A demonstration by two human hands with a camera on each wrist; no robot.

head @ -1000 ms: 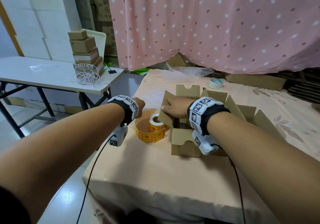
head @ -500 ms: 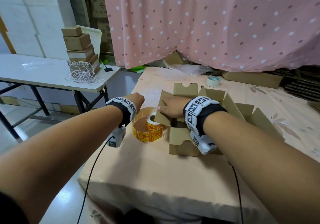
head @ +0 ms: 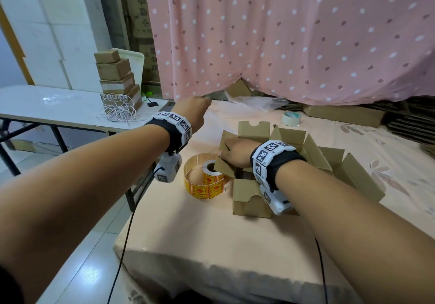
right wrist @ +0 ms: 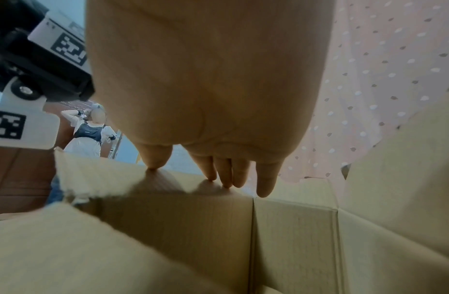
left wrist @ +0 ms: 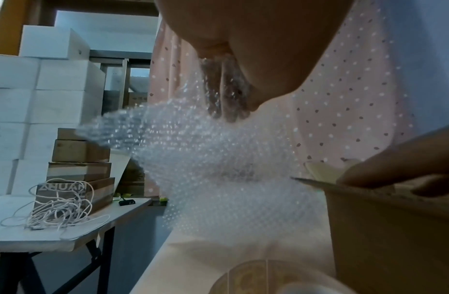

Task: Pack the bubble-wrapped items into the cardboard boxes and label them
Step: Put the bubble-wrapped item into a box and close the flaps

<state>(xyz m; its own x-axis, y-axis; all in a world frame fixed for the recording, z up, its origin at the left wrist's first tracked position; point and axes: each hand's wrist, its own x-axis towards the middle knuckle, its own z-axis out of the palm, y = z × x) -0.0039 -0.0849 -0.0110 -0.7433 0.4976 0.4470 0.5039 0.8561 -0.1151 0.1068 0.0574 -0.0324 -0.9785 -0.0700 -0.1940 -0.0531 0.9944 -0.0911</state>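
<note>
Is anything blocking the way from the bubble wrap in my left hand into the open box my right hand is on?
Nothing blocks the opening itself. The left hand grips the bubble-wrapped item beyond the label roll. The right hand presses back the left flap of the cardboard box, so its arm crosses the opening.

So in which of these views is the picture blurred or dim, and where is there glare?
Left wrist view: the bubble wrap that the left hand holds is smeared by motion blur. Right wrist view: dim, the right hand and cardboard box are soft at close range. Head view: sharp, with glare on the white table and wide-angle bending at the edges.
</note>
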